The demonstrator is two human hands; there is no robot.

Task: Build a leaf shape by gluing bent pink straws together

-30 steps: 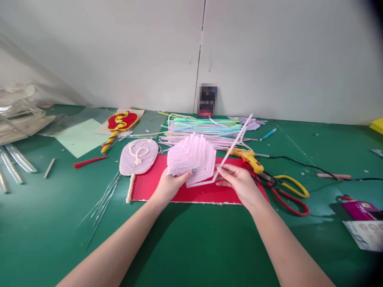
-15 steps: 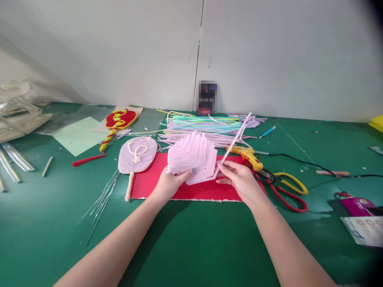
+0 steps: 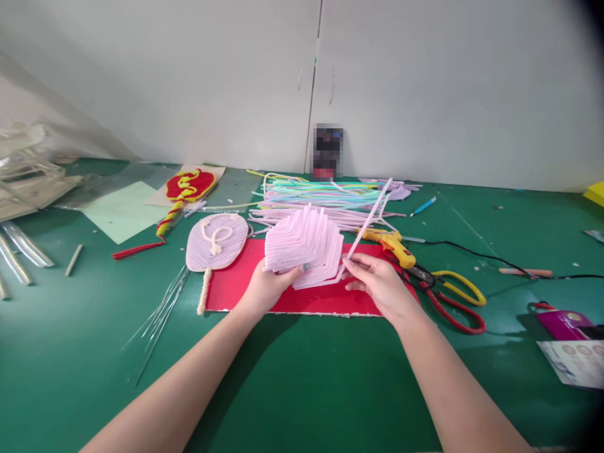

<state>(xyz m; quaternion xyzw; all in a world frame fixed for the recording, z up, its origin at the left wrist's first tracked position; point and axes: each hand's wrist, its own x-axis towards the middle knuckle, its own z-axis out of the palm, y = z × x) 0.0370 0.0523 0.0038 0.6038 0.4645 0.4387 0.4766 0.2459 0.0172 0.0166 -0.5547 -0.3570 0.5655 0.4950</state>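
Note:
My left hand (image 3: 272, 285) is closed on the lower left of a pale pink fan-shaped panel (image 3: 306, 245), built of bent pipe cleaners laid side by side, thumb on its face. At the panel's lower right, my right hand (image 3: 372, 277) pinches a pink pipe cleaner (image 3: 367, 220) between thumb and fingers. This strip slants up to the right, and its lower end bends in at the panel's edge. Both hands are held over a red board (image 3: 325, 305). Left of them lies a lilac round fan (image 3: 217, 243) with cream cord and a twisted cream handle.
Behind the panel lie bundled pastel pipe cleaners (image 3: 325, 195). To the right are a yellow glue gun (image 3: 394, 246), scissors (image 3: 453, 296) with red and yellow handles and a blue pen (image 3: 423, 206). Wires (image 3: 163, 314) and a red-and-yellow fan (image 3: 189, 187) lie left on the green table (image 3: 302, 390).
Hardly anything differs. The view has shifted slightly, and the upper end of the pink pipe cleaner leans a little further left. Both hands keep their hold.

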